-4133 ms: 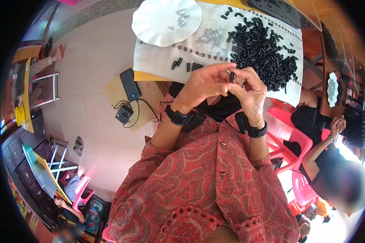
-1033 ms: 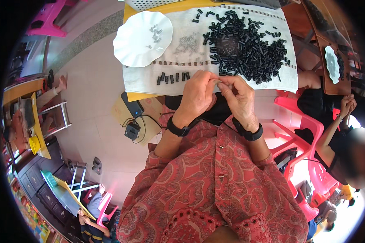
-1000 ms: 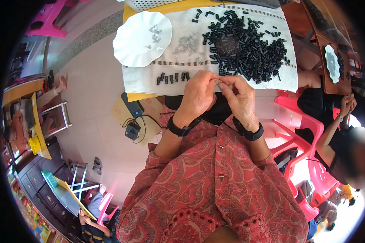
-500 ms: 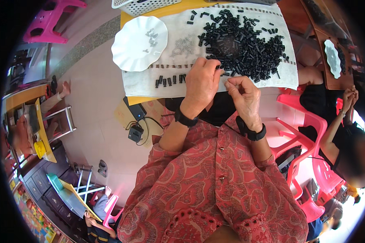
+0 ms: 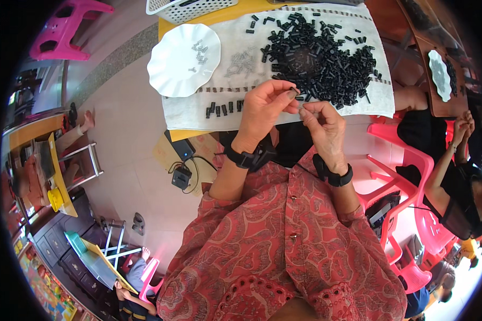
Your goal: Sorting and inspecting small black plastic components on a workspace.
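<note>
My left hand [image 5: 265, 112] is closed in a pinch on a small black plastic piece [image 5: 294, 90], just above the near edge of a white cloth [image 5: 187, 115]. Close beside it, my right hand [image 5: 328, 131] has thumb and forefinger pressed together; what they hold is too small to make out. Beyond both hands spreads a big heap of short black tubular pieces [image 5: 326, 64]. To the left of my left hand, several black pieces [image 5: 224, 109] stand in a row. Small clear pieces [image 5: 242, 62] lie loose on the cloth, others [image 5: 200, 53] on a white wavy-rimmed plate [image 5: 166, 64].
A white perforated basket [image 5: 198, 9] stands at the table's far edge. Below on the floor, a black box with cables [image 5: 182, 176] lies on cardboard. Pink chairs [image 5: 407, 160] and a person [image 5: 444, 192] are at the right. More people sit at small tables on the left.
My left hand has turned so that its thumb and the black piece face up more, and has shifted slightly right. The right hand has hardly moved.
</note>
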{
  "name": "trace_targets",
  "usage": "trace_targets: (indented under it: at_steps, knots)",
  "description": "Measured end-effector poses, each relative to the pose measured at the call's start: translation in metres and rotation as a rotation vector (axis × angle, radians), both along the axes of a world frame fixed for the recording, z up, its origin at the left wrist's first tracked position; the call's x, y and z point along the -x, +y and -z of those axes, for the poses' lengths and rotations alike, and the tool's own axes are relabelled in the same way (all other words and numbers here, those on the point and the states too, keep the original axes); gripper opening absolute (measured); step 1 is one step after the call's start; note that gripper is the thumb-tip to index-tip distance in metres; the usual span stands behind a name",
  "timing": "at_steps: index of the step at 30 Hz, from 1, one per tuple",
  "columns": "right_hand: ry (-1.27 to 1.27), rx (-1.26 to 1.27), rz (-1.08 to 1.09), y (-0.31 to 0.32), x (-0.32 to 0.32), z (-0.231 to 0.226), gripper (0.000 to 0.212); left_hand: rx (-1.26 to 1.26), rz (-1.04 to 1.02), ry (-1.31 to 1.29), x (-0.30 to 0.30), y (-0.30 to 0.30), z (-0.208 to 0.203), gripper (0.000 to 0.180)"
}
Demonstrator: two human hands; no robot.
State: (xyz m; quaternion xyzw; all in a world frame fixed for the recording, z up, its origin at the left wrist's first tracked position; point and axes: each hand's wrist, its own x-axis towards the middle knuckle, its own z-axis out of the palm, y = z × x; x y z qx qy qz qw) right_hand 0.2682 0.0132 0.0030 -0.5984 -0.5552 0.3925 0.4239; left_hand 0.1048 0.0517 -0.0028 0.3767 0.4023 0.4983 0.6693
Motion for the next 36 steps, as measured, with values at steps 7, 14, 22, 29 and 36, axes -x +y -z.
trace_targets:
  at_steps: [7,14,22,29,36]
  knots:
    - [0.187,-0.014,0.000,0.001,0.007,0.005,0.006,0.142,0.014,-0.462,0.011,-0.012,0.003,0.020]
    - [0.308,0.054,-0.006,0.002,0.021,-0.019,0.008,0.154,-0.041,-0.567,0.021,-0.021,0.010,0.021]
    - [0.359,0.077,-0.063,0.002,0.036,-0.030,0.009,0.136,-0.051,-0.663,0.029,-0.030,0.018,0.018]
    - [0.387,0.007,-0.152,0.004,0.048,-0.032,0.010,0.163,-0.091,-0.838,0.031,-0.035,0.023,0.023]
    - [0.394,0.014,-0.177,0.006,0.053,-0.034,0.010,0.114,-0.112,-0.732,0.038,-0.039,0.016,0.025]
